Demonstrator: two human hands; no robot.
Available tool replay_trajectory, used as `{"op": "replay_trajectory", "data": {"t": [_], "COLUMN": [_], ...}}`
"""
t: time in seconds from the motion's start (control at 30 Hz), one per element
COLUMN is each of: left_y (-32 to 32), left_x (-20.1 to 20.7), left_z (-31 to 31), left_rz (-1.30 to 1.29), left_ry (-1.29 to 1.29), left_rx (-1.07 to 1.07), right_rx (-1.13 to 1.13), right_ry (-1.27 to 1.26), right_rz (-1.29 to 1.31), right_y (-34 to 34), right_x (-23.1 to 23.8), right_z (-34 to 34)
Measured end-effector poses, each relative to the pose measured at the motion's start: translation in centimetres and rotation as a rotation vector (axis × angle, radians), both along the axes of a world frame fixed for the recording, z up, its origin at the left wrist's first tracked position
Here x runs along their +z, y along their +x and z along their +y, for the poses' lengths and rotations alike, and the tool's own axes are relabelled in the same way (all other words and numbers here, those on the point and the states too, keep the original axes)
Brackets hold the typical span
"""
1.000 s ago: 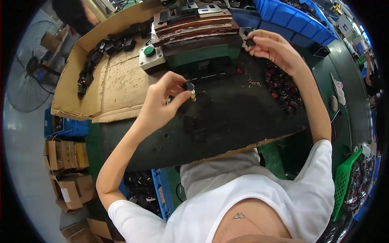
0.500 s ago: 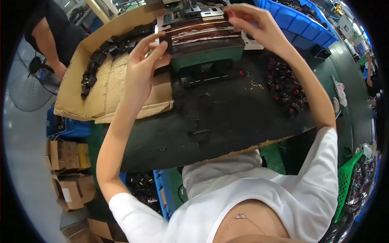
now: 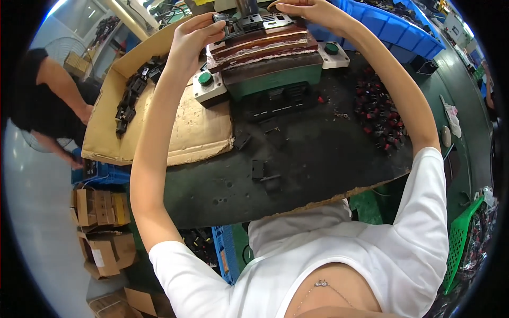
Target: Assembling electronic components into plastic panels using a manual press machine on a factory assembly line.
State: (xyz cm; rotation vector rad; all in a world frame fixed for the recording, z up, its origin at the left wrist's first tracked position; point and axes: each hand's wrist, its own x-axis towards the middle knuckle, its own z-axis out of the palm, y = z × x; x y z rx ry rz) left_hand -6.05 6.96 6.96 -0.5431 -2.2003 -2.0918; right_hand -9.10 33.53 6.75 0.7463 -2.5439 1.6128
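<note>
In front of me stands a bench press with a green base [image 3: 275, 78] and layered brown and white blocks. On its top lies a metal fixture [image 3: 277, 20] beneath a vertical metal shaft [image 3: 247, 7]. My left hand [image 3: 195, 41] is closed at the fixture's left end, thumb and fingers pinching a black plastic part [image 3: 220, 22]. At the other end my right hand [image 3: 313, 11] is closed with thumb and fingertips together; what they grip is too small to make out. Green push buttons on white boxes flank the press, one left [image 3: 205, 79] and one right [image 3: 331, 49].
A cardboard tray [image 3: 199, 124] with black parts [image 3: 132, 95] lies on the left. Red-and-black pieces [image 3: 379, 111] are heaped at right. Loose black pieces [image 3: 258, 169] rest on the dark mat. Blue crates [image 3: 392, 29] stand behind. Another person [image 3: 58, 100] is at far left.
My left hand has moved up from beside the left button to the fixture's left end. My right hand has moved up and left, uncovering the right button. The other person's arms have shifted.
</note>
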Motion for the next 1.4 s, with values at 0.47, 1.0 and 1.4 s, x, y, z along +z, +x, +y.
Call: {"op": "replay_trajectory", "data": {"t": [0.47, 1.0, 1.4], "left_y": [-4.8, -5.7, -5.8], "left_x": [-2.0, -1.0, -0.2], "left_z": [-1.1, -1.5, -1.0], "left_rz": [0.514, 0.690, 0.715], "left_ry": [-0.527, -0.727, -1.033], "left_rx": [0.115, -0.012, 0.020], "right_rx": [0.101, 0.070, -0.016], "right_ry": [0.143, 0.296, 0.657], "right_rz": [0.308, 0.266, 0.583], "right_y": [-2.5, -1.0, -1.2], "right_x": [-1.7, -0.3, 0.5], "right_z": [1.0, 0.8, 0.5]}}
